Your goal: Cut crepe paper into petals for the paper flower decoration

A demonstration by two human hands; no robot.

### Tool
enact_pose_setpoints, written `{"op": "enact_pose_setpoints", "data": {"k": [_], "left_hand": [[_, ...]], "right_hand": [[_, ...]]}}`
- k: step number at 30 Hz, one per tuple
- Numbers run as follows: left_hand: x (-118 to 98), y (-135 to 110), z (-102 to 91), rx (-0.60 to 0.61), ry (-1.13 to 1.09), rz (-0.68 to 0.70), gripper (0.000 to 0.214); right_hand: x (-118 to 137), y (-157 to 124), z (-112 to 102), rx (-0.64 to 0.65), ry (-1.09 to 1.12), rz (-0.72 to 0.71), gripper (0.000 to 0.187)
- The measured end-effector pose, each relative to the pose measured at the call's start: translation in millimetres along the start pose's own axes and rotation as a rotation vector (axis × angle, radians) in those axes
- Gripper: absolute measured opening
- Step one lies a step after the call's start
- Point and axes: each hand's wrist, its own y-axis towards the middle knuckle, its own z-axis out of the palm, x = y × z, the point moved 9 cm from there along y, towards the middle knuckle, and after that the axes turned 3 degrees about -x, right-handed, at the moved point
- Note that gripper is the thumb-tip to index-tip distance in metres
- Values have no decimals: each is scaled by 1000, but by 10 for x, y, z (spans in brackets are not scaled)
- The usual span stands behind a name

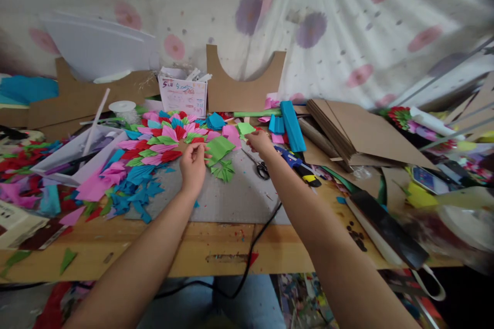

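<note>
My left hand (pixel 194 165) is closed in a pinch at the left edge of a green crepe paper square (pixel 221 148). Just below that square lies a pleated, fanned green paper piece (pixel 223 170). My right hand (pixel 260 142) has its fingers curled together beside a small light green paper piece (pixel 246 128); what is between the fingertips is hidden. Scissors (pixel 262 170) with dark handles rest on the grey cutting mat (pixel 235 208) under my right wrist. To the left of my left hand spreads a cluster of pleated pink, red, green and blue paper petals (pixel 170 136).
Blue paper scraps (pixel 142 190) and a white tray (pixel 83 157) of tools lie left. Behind stand a white box (pixel 183 93) and a cardboard cutout (pixel 245 90). Rolled blue paper (pixel 292 126), a blue glue gun (pixel 287 157) and stacked cardboard (pixel 363 131) are right. A black cable (pixel 249 259) crosses the table edge.
</note>
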Motion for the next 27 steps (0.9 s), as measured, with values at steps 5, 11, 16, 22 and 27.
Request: {"op": "enact_pose_setpoints", "data": {"k": [5, 11, 16, 22, 27], "left_hand": [[-155, -44, 67, 88, 299, 218, 15], [-335, -259, 340, 303, 641, 522, 18], [-109, -607, 678, 699, 730, 587, 33], [126, -782, 789, 844, 851, 595, 36], [65, -786, 785, 844, 855, 650, 30]], "right_hand": [[-188, -494, -52, 30, 1, -35, 20], [-386, -749, -200, -17, 47, -103, 18], [-378, -745, -164, 22, 63, -95, 15], [-372, -748, -134, 34, 18, -129, 13], [-388, -740, -110, 57, 19, -135, 11]]}}
